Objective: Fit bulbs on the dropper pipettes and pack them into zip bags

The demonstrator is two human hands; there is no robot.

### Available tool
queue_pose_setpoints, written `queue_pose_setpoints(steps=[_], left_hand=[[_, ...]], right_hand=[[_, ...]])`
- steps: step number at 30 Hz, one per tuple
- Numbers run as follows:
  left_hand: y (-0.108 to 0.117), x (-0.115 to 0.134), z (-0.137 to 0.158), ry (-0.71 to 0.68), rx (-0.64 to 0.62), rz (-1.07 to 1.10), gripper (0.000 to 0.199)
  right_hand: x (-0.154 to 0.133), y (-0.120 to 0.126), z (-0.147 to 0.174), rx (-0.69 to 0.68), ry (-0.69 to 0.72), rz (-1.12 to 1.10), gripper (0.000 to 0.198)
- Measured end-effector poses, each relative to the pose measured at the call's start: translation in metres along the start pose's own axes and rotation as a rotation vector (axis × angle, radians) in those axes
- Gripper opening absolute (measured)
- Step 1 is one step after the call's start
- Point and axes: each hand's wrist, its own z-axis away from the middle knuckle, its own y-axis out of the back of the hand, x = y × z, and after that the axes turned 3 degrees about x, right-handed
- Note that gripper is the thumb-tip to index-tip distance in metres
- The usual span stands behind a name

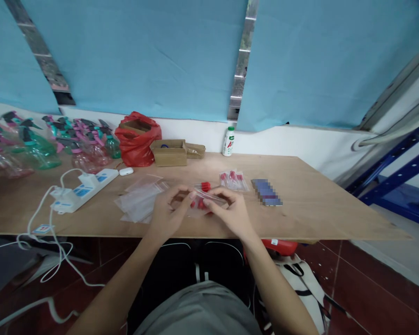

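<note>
Both my hands pinch the upper edge of a clear plastic bag [195,211] with small red pieces inside, low over the front middle of the table. My left hand [172,209] grips the bag's left side between thumb and fingers, and my right hand [228,208] grips its right side. Just behind the bag lies a red piece [206,186]. A filled clear bag with red-topped pieces [233,179] rests beyond my right hand. Beside my left hand spreads a loose pile of flat clear bags [136,202].
A phone [267,192] lies to the right on the wooden table [317,214]. Behind are a white bottle [228,141], a cardboard box [169,153] and a red plastic bag [138,144]. Leftward are a power strip [85,190] with cables and several spray bottles [38,149].
</note>
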Motion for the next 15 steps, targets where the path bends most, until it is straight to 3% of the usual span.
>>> queue_pose_setpoints(steps=[5,15], left_hand=[[-0.0008,0.0082,0.0057,-0.12,-0.078,-0.193,0.015],[-0.0045,0.0056,0.0062,-0.156,-0.101,-0.252,0.015]], right_hand=[[-0.0113,-0.0008,0.0053,0.001,0.062,0.083,0.011],[-0.0103,-0.002,0.0033,-0.043,-0.017,-0.054,0.022]])
